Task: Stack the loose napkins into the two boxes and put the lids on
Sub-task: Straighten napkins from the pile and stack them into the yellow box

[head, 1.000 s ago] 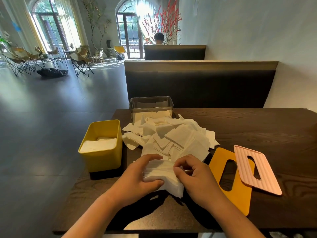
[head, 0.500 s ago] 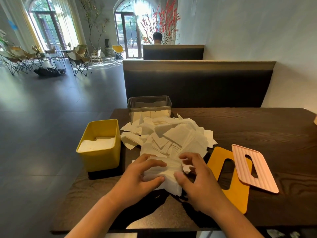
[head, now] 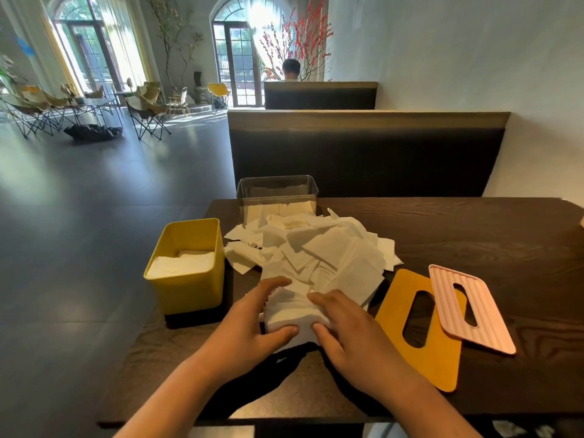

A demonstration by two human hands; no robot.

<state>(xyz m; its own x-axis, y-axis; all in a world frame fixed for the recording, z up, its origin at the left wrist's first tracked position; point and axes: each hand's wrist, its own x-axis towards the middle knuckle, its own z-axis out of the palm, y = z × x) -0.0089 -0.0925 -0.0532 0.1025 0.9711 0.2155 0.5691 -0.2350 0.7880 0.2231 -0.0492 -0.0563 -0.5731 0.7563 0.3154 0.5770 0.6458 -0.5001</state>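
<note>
Two boxes (head: 189, 292), two lids (head: 392, 311)

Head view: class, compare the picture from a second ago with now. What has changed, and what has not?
The right hand uncurled its fingers from the top of the napkin stack and now clasps its right side; the stack looks squarer. The left hand kept its grip. The yellow box, clear box, loose pile, orange lid and pink lid stayed put.
</note>
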